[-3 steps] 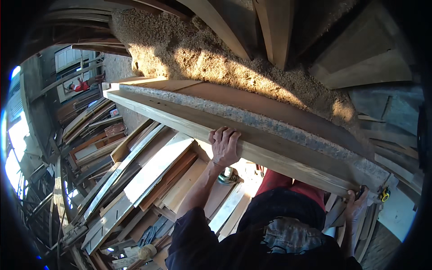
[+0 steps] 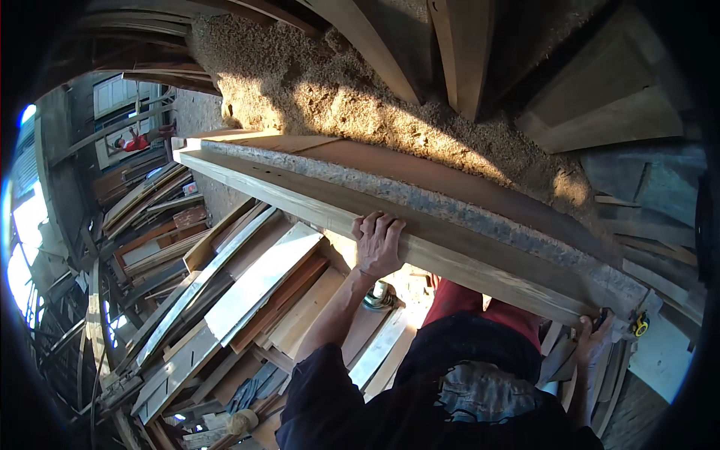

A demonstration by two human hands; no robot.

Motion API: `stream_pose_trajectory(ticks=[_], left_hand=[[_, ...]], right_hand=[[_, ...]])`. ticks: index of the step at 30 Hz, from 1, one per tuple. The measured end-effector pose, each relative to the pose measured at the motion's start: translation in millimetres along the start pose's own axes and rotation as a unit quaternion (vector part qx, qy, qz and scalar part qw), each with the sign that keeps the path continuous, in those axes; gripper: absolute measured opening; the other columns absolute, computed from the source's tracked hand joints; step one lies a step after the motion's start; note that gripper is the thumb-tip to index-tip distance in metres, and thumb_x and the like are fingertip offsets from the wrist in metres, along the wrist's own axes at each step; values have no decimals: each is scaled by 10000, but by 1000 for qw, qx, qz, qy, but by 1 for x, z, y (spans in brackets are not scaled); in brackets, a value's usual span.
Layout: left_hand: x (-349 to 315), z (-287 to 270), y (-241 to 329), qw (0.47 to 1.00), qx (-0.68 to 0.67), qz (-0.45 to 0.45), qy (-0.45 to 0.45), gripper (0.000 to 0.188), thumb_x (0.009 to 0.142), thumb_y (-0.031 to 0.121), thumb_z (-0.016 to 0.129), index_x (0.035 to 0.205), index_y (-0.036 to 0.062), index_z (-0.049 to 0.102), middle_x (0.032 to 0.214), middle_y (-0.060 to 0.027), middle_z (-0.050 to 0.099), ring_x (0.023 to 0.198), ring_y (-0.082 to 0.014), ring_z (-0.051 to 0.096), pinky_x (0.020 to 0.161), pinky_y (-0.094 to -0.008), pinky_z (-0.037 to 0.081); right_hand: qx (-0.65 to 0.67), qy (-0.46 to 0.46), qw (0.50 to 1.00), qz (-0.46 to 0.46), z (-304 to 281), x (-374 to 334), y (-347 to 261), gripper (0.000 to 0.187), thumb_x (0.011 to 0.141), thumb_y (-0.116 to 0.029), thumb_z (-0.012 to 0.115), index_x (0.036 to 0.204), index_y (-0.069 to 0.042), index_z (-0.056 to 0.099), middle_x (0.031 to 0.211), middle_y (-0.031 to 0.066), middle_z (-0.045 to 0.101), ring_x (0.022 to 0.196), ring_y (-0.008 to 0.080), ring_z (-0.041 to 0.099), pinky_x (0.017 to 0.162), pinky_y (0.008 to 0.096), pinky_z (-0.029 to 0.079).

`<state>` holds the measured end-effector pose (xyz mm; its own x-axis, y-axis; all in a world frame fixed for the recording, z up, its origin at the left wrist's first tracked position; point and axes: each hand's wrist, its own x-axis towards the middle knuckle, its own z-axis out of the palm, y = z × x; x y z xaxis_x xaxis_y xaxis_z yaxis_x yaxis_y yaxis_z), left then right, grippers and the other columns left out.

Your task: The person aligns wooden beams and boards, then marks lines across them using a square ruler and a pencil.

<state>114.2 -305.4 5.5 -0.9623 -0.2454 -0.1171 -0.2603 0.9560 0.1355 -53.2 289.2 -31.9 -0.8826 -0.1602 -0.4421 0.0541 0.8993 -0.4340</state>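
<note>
A long, pale wooden beam [image 2: 480,262] runs slantwise from far left to near right, with a narrow, rough grey-topped edge [image 2: 420,199] lying along its far side. My left hand [image 2: 379,244] lies over the beam near its middle, fingers curled across the top face and palm against the near side. At the beam's right end my right hand [image 2: 591,343] is closed, its fingertips beside the wood. A small dark object [image 2: 601,321] shows between its fingers; its kind is unclear. Just right of that hand sits a yellow-and-black tape measure [image 2: 640,325].
Stacked boards [image 2: 262,281] fill the left side below the beam. A green-based power tool [image 2: 380,296] stands near my left forearm. Sawdust [image 2: 330,105] covers the ground beyond, with upright planks [image 2: 457,52] further off. A person in red [image 2: 136,142] is at the far left.
The view has shifted very slightly. Both hands stay at the same places on the beam, and the person in red at far left shows a little differently.
</note>
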Motion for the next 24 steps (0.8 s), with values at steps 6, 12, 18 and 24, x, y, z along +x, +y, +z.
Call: stream_pose_trajectory(ticks=[6,12,18,24], left_hand=[[0,3,-1,999,0,21,32,622,674,172,776,1273,119,620,1263,-108,610,1245,-343,545,1062,-578,316],[-3,8,-7,998,-49,23,18,679,671,256,809,1302,116,599,1284,-120,583,1277,-359,513,1129,-636,284],[-2,11,-11,996,-60,61,1,776,712,211,806,1432,103,540,1301,-153,578,1223,-376,509,1124,-616,314],[11,-43,-102,969,-99,196,-114,1043,740,355,907,1606,113,379,1271,-166,568,1178,-363,526,1036,-524,400]], right_hand=[[-31,13,999,-13,-1,1,-1,617,1003,-353,699,1430,42,493,1277,260,610,1202,428,595,1033,510,462],[-123,88,987,-49,3,1,-3,669,1009,-375,707,1471,45,467,1337,300,617,1222,488,595,1040,544,462],[-71,178,979,64,51,-28,-167,513,1030,-328,710,1384,16,570,1191,331,687,1083,530,669,929,549,519],[-34,211,977,20,127,-53,-301,402,1037,-306,686,1279,2,594,1033,312,695,999,538,663,854,592,504]])
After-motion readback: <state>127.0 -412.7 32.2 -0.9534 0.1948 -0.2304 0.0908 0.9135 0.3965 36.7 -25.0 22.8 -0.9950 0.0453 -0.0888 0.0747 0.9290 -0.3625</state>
